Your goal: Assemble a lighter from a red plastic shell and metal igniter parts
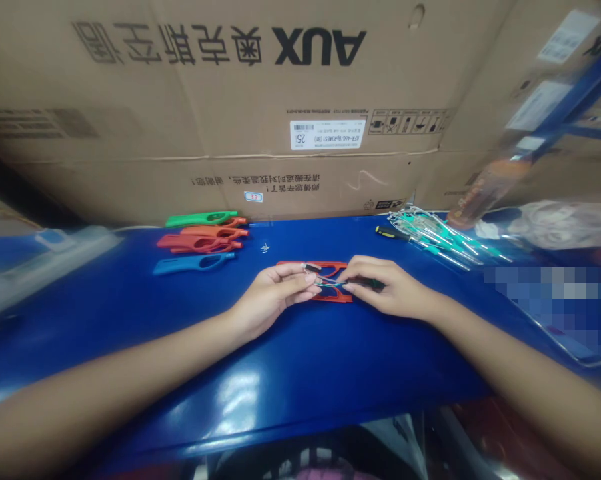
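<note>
My left hand [273,293] is closed, pinching thin wires [329,283], with a small dark block [311,268] at its fingertips. On the other side, the fingers of my right hand [393,287] pinch the same wires. A dark green bit shows beneath the right palm; its kind is hidden. Under the hands, on the blue table, lie two red plastic handle halves [344,298] with oval openings, partly covered by my fingers. I cannot tell whether the wires touch the halves.
Green, orange, red and blue plastic handles [195,265] lie at the back left. A yellow-black screwdriver [391,233] rests beside a bundle of wired strips [435,233] at the back right, near an orange bottle [485,190]. A big cardboard box [220,127] walls off the back.
</note>
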{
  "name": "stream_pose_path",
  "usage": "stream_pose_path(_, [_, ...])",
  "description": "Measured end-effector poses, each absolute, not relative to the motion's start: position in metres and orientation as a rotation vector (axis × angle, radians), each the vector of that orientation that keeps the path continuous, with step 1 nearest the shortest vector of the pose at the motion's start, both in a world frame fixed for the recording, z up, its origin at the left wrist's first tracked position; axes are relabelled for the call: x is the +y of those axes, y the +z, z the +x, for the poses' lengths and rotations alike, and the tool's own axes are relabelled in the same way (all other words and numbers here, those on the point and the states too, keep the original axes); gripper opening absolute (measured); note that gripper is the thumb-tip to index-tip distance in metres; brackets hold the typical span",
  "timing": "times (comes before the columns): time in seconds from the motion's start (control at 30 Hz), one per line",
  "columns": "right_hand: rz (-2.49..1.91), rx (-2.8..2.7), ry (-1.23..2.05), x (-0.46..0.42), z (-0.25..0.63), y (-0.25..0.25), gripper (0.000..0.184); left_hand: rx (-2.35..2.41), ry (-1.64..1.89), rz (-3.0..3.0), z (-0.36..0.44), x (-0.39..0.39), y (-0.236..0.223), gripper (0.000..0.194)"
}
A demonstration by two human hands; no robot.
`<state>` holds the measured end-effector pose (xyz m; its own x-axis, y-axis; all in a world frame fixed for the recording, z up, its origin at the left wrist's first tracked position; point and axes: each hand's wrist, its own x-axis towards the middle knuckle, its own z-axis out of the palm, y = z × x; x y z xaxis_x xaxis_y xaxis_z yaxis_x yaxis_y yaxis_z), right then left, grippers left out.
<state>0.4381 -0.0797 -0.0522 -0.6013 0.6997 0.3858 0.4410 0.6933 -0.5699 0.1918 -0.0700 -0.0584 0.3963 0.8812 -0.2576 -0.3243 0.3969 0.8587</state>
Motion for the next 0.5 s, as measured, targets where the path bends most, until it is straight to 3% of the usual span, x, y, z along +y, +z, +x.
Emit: stream_pose_path(0.5, [-0.980, -2.184, 0.566, -0.0806, 0.4390, -0.0565, 0.012, 0.794, 0.879, 0.827, 0.1934, -0.0731, -0.0561, 0.026])
